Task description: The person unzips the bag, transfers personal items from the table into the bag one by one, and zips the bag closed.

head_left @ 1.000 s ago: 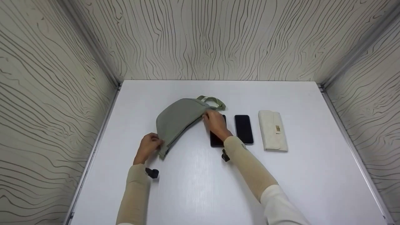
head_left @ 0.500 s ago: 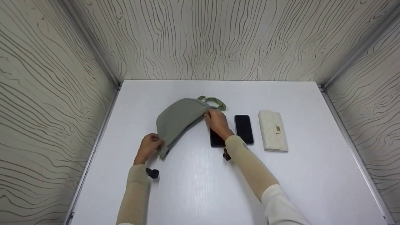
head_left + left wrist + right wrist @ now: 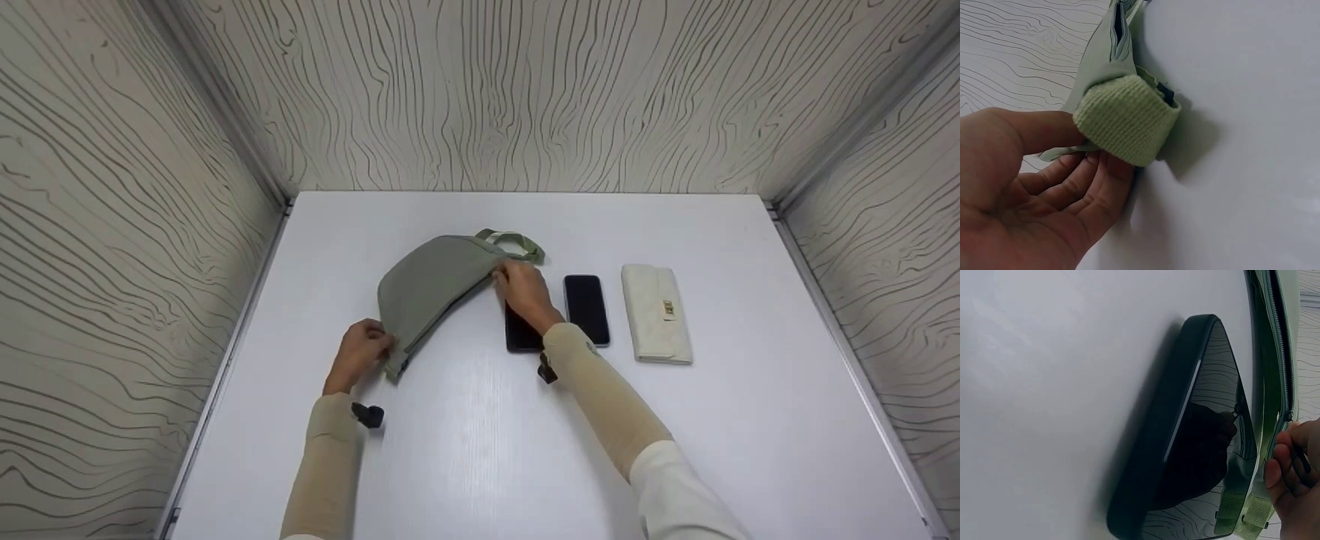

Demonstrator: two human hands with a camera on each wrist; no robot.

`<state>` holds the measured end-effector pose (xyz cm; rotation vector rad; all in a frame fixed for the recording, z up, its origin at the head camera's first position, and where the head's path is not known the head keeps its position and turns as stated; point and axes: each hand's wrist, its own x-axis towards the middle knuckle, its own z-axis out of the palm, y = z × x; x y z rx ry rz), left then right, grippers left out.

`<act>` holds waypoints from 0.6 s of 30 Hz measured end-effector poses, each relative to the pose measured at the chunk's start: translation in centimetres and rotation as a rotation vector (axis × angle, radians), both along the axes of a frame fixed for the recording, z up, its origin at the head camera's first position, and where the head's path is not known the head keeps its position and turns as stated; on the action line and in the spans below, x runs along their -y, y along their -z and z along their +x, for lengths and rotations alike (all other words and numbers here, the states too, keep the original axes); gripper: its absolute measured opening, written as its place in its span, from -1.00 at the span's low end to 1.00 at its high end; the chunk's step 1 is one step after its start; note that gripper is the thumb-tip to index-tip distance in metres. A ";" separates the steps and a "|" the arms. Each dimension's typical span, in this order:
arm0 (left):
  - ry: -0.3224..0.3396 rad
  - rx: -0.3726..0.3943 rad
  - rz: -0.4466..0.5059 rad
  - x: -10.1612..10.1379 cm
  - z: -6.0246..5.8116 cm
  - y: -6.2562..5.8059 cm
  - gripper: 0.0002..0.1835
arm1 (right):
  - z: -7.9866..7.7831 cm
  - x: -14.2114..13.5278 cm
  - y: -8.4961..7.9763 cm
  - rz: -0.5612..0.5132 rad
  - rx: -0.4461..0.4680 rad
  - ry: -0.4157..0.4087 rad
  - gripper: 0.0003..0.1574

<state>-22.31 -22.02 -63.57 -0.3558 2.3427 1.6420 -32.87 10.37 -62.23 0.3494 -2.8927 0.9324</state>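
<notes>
A grey-green belt bag [image 3: 435, 281] lies on the table, its zipped edge facing me. At its left end my left hand [image 3: 360, 352] pinches the fabric beside the ribbed green strap [image 3: 1129, 118]; the thumb is on one side and the fingers are on the other. My right hand [image 3: 527, 289] is at the right end, where its fingers pinch the zip pull [image 3: 1300, 458] below the slider [image 3: 1288, 417]. A dark gap runs along the zip in the left wrist view. Under my right hand lies a black phone [image 3: 521, 334], partly hidden by that hand.
Right of the covered phone lies a second dark phone [image 3: 586, 309]. Farther right is a cream wallet [image 3: 654, 315] with a gold clasp. A green strap loop [image 3: 525, 244] rests behind the bag. Patterned panels [image 3: 480, 97] wall the white table [image 3: 465, 450] at back and sides.
My right hand has shifted slightly to the right and away from me along the bag's zipped edge. The left hand keeps its hold on the left end; the phones and wallet stay put.
</notes>
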 end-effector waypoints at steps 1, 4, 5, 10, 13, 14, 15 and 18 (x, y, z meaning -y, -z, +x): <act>0.000 0.002 -0.002 0.0 0.0 0.0 -0.70 | 0.0 -0.1 0.0 -0.004 0.003 -0.001 -0.80; -0.002 0.005 0.003 -0.1 0.1 -0.1 -0.70 | -0.1 -0.3 0.0 -0.011 0.007 0.000 -0.79; -0.004 0.006 0.005 0.0 0.1 -0.1 -0.69 | -0.2 -0.4 0.0 -0.011 0.008 0.002 -0.79; -0.005 0.000 0.011 0.1 0.1 0.0 -0.69 | -0.5 -0.7 0.0 -0.009 0.001 0.005 -0.80; -0.006 0.000 0.003 0.0 0.0 0.0 -0.70 | -0.6 -0.8 -0.1 -0.013 0.002 0.005 -0.81; -0.006 0.002 0.000 0.0 0.0 0.0 -0.70 | -0.5 -0.8 -0.1 -0.015 0.003 0.006 -0.81; -0.005 0.003 -0.003 0.0 0.0 -0.1 -0.70 | -0.5 -0.8 -0.1 -0.016 0.001 0.008 -0.81; 0.001 0.003 -0.008 -0.1 0.1 -0.1 -0.69 | -0.5 -0.9 -0.1 -0.023 -0.002 0.012 -0.81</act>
